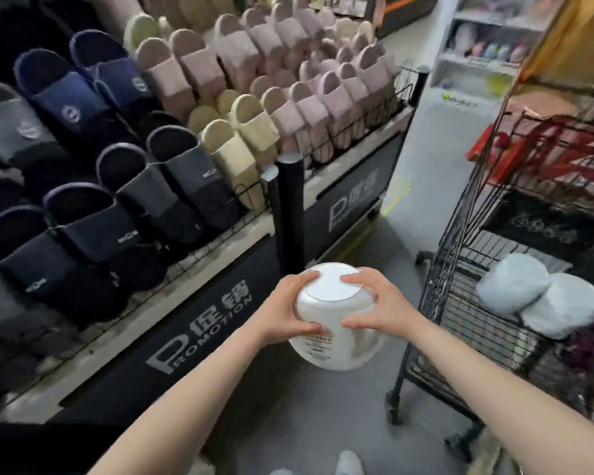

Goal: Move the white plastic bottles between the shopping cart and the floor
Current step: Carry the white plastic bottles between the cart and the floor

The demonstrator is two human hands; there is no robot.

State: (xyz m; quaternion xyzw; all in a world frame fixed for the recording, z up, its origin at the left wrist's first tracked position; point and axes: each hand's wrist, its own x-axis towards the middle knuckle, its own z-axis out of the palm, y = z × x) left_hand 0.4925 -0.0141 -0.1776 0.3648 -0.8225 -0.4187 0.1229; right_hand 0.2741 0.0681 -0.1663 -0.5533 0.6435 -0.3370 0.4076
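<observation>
White round plastic bottle (335, 315), clasped by left hand (282, 308) and right hand (379, 308), could slip from its smooth sides short of the black wire shopping cart (460, 234) at three o'clock.

Rows of slippers are set out on a sloped wire display rack (220, 231): navy and grey slippers (83, 214) toward its left end, cream slippers (240, 138) in the middle, pink slippers (288, 73) toward its right end. Black promotion panels (203, 320) are fixed along the front edge. A black post (290, 214) stands against it.
</observation>
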